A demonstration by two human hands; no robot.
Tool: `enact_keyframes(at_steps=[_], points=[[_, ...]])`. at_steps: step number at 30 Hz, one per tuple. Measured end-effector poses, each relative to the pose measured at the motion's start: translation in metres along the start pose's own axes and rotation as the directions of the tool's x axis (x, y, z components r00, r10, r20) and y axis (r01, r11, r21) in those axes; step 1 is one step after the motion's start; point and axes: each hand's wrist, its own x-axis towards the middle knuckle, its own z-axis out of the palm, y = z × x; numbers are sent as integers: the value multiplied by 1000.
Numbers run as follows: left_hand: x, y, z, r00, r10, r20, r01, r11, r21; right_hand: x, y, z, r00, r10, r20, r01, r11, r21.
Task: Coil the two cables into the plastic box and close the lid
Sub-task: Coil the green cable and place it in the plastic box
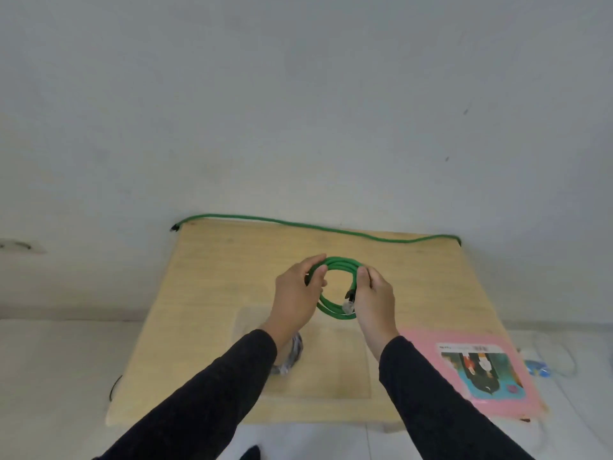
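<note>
I take the table [205, 293] as my landmark. On its near middle sits the clear box [331, 360], a grey cable [292, 356] at its left edge. Above the box my left hand [297, 293] and right hand [373, 293] each grip the green coil [338, 265]. Its tail still runs along the table's far edge; it may snag and spring the loops loose.

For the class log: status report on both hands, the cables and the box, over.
Left hand and right hand both grip green cable coil above clear box. Grey cable already inside. Pink lid off, beside box.
</note>
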Motion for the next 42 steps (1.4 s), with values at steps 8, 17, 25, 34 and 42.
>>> enact_keyframes(at_steps=[8,17,25,34,42], points=[[-69,-53,39,972,-220,83,199,957,211,-36,71,-14,962,225,156,-198,965,-171],[-63,-71,58,927,-338,159,214,830,515,-32,94,-5,926,184,331,6,866,-500],[-67,-63,61,935,-256,247,3,701,713,-40,88,-9,887,106,450,293,624,-725],[-59,-42,32,964,-38,265,-194,580,791,-21,72,-15,771,-334,542,636,435,-637],[-9,-33,-43,960,279,-33,-177,689,703,11,10,28,666,-460,587,745,384,-545]])
